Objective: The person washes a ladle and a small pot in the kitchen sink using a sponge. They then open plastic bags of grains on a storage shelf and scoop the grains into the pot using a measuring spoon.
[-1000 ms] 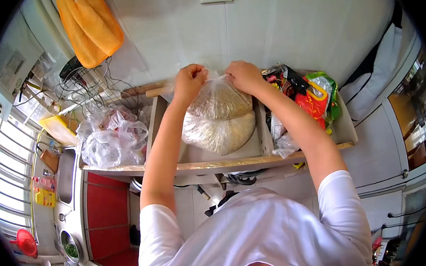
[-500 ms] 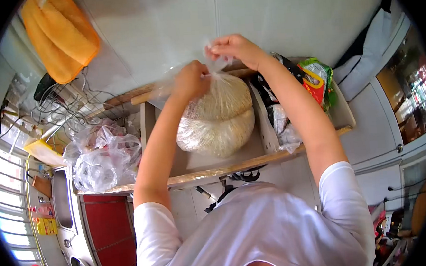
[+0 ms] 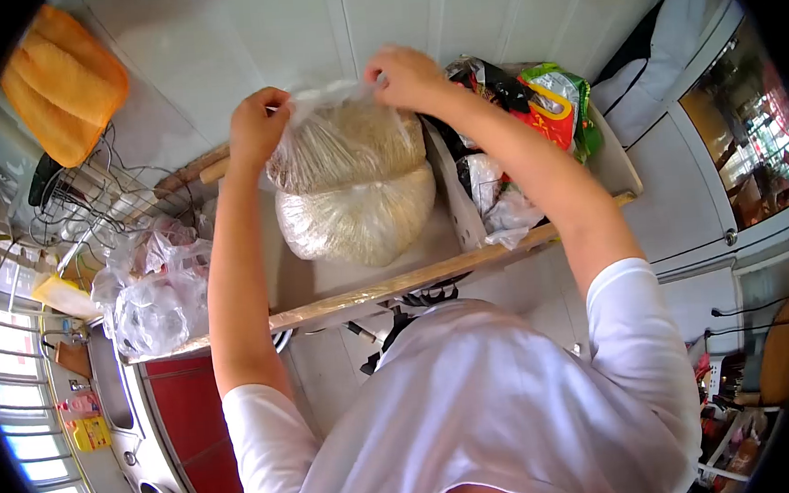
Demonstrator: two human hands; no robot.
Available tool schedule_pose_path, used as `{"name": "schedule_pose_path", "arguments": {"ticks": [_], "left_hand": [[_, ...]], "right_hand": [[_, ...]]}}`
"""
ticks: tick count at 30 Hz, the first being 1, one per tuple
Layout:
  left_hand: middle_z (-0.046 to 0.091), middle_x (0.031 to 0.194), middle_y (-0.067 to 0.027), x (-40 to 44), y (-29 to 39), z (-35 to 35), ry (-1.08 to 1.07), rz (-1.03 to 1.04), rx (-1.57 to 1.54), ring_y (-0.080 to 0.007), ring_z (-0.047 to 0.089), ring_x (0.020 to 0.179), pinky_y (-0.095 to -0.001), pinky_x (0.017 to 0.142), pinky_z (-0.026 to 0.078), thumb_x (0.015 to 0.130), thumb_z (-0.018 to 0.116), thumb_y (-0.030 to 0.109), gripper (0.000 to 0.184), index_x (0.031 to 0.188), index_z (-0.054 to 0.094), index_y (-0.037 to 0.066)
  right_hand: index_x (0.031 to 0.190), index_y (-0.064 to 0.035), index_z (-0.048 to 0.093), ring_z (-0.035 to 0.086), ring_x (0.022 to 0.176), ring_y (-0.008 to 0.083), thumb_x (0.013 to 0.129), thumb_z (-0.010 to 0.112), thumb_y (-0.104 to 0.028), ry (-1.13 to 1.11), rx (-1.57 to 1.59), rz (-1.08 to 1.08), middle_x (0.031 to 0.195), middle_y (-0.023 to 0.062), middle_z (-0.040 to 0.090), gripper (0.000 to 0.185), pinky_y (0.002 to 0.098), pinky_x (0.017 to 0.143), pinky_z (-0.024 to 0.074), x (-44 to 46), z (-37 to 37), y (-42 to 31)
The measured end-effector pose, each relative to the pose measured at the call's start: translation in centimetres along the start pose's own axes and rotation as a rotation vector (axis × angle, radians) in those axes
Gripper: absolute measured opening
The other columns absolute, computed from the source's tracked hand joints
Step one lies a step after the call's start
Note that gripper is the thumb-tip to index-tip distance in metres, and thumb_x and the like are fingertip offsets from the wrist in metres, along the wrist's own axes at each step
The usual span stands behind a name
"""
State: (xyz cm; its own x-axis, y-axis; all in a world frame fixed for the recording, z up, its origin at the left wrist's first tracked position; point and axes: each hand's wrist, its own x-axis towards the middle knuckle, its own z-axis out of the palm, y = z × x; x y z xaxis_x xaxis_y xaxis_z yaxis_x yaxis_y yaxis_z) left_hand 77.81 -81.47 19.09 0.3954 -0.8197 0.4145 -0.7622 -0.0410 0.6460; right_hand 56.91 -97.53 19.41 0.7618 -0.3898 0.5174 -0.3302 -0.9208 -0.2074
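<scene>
A clear plastic bag (image 3: 348,150) full of pale, fine contents, whose kind I cannot make out, sits in the middle section of a shallow tray (image 3: 299,287). A crease across its middle splits it into two bulges. My left hand (image 3: 259,121) pinches the left side of the bag's thin top edge. On the other side, my right hand (image 3: 402,76) is closed on the right part of that edge. Between the two hands the bag's mouth is spread wide, and the tan contents show through the film.
Crumpled clear plastic bags (image 3: 158,293) fill the tray's left section. Colourful packets (image 3: 549,115) lie in the right one, behind my right forearm. Tangled wires (image 3: 84,198) and an orange towel (image 3: 64,86) are at the upper left. A tiled wall (image 3: 282,36) stands behind.
My hands have moved apart, the left one going left, and the gathered bag top is now spread open. The whole view has shifted slightly.
</scene>
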Motion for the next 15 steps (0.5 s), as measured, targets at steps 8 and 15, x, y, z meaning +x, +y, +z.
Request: {"name": "schedule_pose_path", "arguments": {"ticks": [8, 15], "left_hand": [[0.062, 0.100, -0.0098, -1.8, 2.7, 1.1, 0.143, 0.393, 0.145, -0.0266, 0.057, 0.088, -0.0365, 0.078, 0.046, 0.076, 0.065, 0.011, 0.021, 0.097, 0.066, 0.010], [0.060, 0.095, -0.0013, -0.6, 3.6, 1.2, 0.101, -0.016, -0.097, -0.0193, 0.053, 0.091, -0.0341, 0.077, 0.043, 0.078, 0.068, 0.017, 0.023, 0.100, 0.066, 0.013]], "right_hand": [[0.101, -0.0050, 0.064, 0.059, 0.071, 0.0140, 0.073, 0.062, -0.012, -0.261, 0.416, 0.106, 0.085, 0.0033, 0.066, 0.029, 0.0279, 0.067, 0.0475, -0.1, -2.9, 2.8], [0.105, -0.0028, 0.060, 0.058, 0.075, 0.0112, 0.079, 0.056, -0.012, -0.283, 0.944, 0.346, 0.086, 0.0016, 0.059, 0.028, 0.0243, 0.068, 0.0470, -0.1, -3.9, 1.5]]}}
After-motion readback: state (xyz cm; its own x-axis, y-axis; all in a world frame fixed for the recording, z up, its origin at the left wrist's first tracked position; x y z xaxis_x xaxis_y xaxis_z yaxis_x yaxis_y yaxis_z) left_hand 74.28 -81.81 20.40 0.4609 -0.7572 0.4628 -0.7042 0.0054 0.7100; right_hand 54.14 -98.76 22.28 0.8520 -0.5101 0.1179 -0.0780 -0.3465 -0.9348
